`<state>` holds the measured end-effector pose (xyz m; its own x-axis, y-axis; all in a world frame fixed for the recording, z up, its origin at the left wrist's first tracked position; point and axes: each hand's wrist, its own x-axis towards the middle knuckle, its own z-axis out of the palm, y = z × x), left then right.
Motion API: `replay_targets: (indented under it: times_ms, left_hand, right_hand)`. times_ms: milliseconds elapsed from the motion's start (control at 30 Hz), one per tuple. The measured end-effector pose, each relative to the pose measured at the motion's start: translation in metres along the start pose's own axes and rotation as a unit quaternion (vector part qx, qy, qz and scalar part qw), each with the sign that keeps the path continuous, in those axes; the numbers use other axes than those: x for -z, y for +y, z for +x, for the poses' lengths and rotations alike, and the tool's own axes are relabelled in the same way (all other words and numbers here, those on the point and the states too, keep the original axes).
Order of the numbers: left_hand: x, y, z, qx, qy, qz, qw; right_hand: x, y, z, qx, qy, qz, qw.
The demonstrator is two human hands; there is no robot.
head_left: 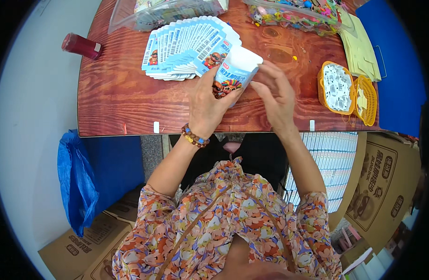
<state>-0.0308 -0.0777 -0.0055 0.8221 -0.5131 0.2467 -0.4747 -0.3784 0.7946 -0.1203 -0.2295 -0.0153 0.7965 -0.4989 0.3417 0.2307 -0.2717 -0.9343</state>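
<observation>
My left hand (207,102) is closed around a small blue and white carton (234,77) with a cartoon picture on its front. The carton tilts over the table, and its white top flap sticks up. My right hand (279,95) is at the carton's right side, thumb and fingers apart, fingertips at the edge near the flap. Whether they press on it is hard to see. Just beyond my left hand, a fanned pile of flat cartons (177,51) in the same design lies on the wooden table (139,102).
A yellow basket (322,95) of small white packets stands at the right, its lid open beside it. Two clear bins (170,17) of small goods are at the back. A dark red jar (81,45) lies at the left edge. Yellowish sheets (359,46) are at the far right.
</observation>
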Motion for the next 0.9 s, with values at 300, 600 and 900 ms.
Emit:
replay_targets:
  times_ms: [300,600,900]
  left_hand:
    - [-0.005,-0.003,-0.003,0.076,-0.021,-0.241,0.967]
    - [0.014,0.004,-0.004,0.045,-0.088,-0.249,0.964]
    - [0.018,-0.008,0.006,0.056,-0.188,-0.297,0.935]
  right_hand:
    - [0.003,0.015,-0.001,-0.098,-0.024,0.174,0.98]
    - [0.017,0.007,0.017,-0.068,-0.098,0.099,0.988]
    - [0.023,0.004,0.018,-0.085,-0.15,0.042,0.984]
